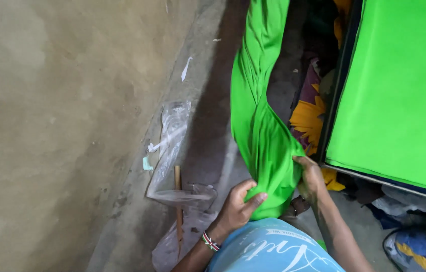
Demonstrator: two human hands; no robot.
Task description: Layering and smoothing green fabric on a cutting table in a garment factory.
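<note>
Tailoring workshop: green fabric (261,126) lengths, cloth scraps (309,118), rough concrete wall (46,126), littered floor.

Both arms come up from the bottom of the view, bare to the elbow, bent and drawn in close in front of the chest. The left hand (238,206) is curled, fingers folded over and thumb pointing right across the front, pinching shut on what it holds. A striped beaded band sits around the left wrist. The right hand (310,177) lies a little higher and just beside it, palm turned inward, fingers wrapped and closed, thumb on top. The right forearm slants down towards the lower right corner.
</note>
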